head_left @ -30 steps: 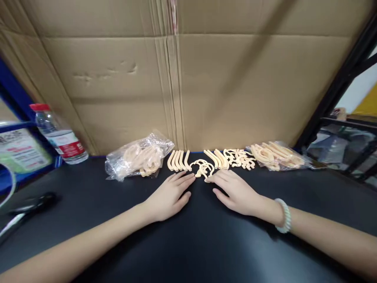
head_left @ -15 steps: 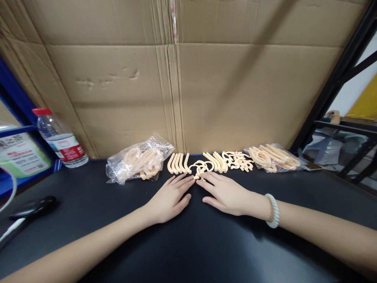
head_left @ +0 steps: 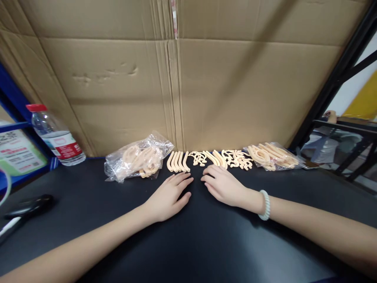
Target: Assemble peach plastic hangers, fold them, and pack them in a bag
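While the left hand rests, fingers apart, and the right hand bends its own loosely, the small curved pieces just before the cardboard seem light, stiff, best pinched mid-curve.

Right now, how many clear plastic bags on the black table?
2. The left bag lies along the back edge, left of the curved beige pieces; the right bag lies right of the small squiggly pieces. Both look fully in view.
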### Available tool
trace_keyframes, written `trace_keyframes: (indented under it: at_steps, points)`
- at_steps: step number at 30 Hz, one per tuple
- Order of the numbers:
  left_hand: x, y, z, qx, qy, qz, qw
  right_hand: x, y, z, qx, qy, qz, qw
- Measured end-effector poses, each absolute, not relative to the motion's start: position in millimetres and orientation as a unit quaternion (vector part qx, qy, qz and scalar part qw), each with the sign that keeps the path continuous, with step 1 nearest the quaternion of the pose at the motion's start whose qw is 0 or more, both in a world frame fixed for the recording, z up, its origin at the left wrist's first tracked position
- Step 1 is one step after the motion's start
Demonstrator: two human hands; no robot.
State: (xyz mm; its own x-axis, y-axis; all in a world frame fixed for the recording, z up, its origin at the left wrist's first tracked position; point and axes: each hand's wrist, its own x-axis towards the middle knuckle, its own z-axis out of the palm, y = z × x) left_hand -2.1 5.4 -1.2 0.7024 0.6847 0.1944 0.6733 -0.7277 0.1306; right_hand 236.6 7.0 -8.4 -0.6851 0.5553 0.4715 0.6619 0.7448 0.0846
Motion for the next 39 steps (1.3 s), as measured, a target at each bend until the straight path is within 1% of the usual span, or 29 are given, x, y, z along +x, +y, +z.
trace_keyframes:
  at_steps: [6,9,22,32,39]
  points:
    - [-2.2,5.5,-3.0,0.923,0.364,0.122,0.021,254.9,-11.8,-9.8,-0.347,-0.911,-0.028,0.222]
    - [-2.1,6.1,-3.2,0.923,0.364,0.125,0.021,257.0,-10.9,-9.9,-0.346,-0.912,-0.006,0.219]
    - [-2.9,5.2,-1.2,0.921,0.359,0.15,0.032,259.7,-10.5,-7.4,-0.342,-0.915,-0.005,0.215]
    - [-2.7,5.3,-0.4,0.922,0.361,0.134,0.028,258.4,-9.8,-6.8,-0.343,-0.915,-0.004,0.21]
    - [-3.7,5.3,-1.7,0.922,0.36,0.14,0.032,258.4,-9.8,-7.2,-0.34,-0.914,0.004,0.222]
